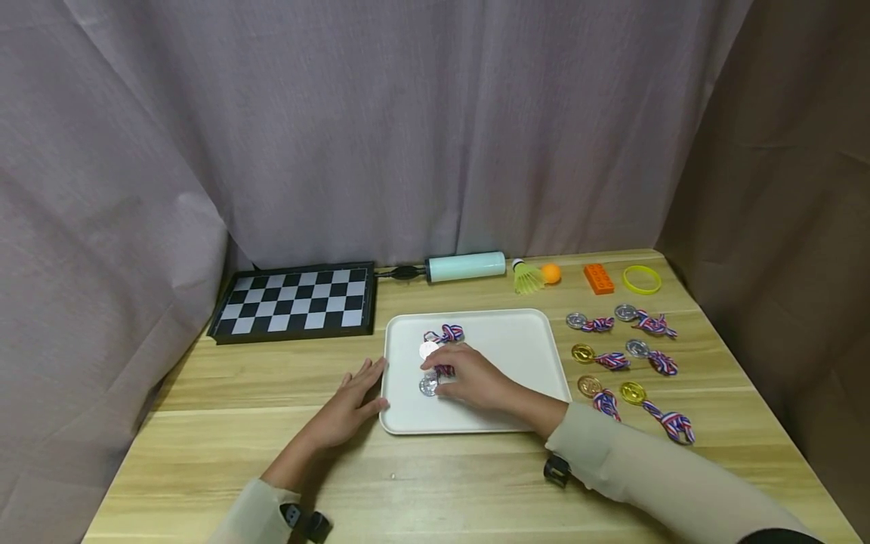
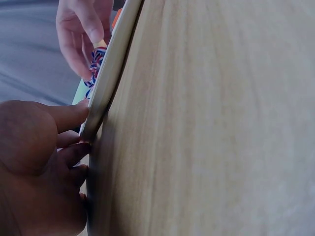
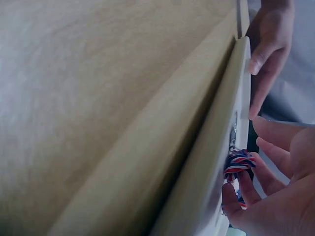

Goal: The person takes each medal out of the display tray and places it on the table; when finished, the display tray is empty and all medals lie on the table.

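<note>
A white tray (image 1: 516, 336) lies on the table, bearing two medals with red, white and blue ribbons toward its left side. My left hand (image 1: 350, 408) rests at the tray's left edge, fingers fairly straight and fingertips touching the rim. Over the tray, my right hand (image 1: 476, 378) reaches down to the nearer silver medal (image 1: 428, 386). Its thumb and fingers stand apart around that medal, and in the right wrist view the fingertips meet the bunched ribbon (image 3: 238, 164). Just behind lies the other medal (image 1: 429, 349), bright with glare, its ribbon (image 1: 451, 333) partly beside it.
Right of the tray lie several gold, silver and bronze-coloured medals (image 1: 582, 353) with ribbons. Along the back are a checkered board (image 1: 292, 302), a light-blue pump (image 1: 465, 267), a yellow shuttlecock (image 1: 527, 278), an orange ball (image 1: 551, 273), an orange brick (image 1: 598, 279) and a yellow ring (image 1: 642, 291).
</note>
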The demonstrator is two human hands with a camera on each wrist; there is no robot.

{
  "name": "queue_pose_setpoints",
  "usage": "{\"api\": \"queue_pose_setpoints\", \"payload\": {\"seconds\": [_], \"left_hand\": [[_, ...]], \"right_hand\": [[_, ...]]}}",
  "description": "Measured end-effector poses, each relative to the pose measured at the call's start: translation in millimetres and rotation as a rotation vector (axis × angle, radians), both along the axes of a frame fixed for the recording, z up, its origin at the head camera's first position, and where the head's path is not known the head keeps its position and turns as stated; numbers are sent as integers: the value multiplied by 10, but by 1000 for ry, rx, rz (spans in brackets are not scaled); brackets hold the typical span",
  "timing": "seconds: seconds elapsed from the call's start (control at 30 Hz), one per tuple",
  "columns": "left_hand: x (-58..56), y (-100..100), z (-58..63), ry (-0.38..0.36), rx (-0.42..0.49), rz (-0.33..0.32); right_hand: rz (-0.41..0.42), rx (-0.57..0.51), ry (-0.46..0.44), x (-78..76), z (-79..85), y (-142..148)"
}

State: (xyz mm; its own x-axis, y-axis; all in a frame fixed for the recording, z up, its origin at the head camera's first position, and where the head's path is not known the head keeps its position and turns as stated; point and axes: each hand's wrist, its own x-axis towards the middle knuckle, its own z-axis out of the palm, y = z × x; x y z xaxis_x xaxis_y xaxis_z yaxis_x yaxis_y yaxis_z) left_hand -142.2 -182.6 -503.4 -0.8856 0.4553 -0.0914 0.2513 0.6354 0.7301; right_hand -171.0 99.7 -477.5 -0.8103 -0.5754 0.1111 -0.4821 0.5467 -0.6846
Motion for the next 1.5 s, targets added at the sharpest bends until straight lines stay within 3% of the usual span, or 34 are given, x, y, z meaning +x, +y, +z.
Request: {"api": "queue_pose_setpoints", "payload": {"seconds": [0.17,0.5,0.93,1.23,1.5], "left_hand": [[7,1,8,-3,7,2],[19,0,19,-4,10,-2],[14,4,16,-8,2,-1],[11,-2,9,-10,4,-2],[12,0,13,-3,3,-6]], "right_hand": [[-23,55,-42,26,-26,-32],[32,114,-32,40,-50,22],[13,71,-26,29,-111,87],[-51,-2,-141,61,-43,209],[-117,-65,-215,187,43,537]]}}
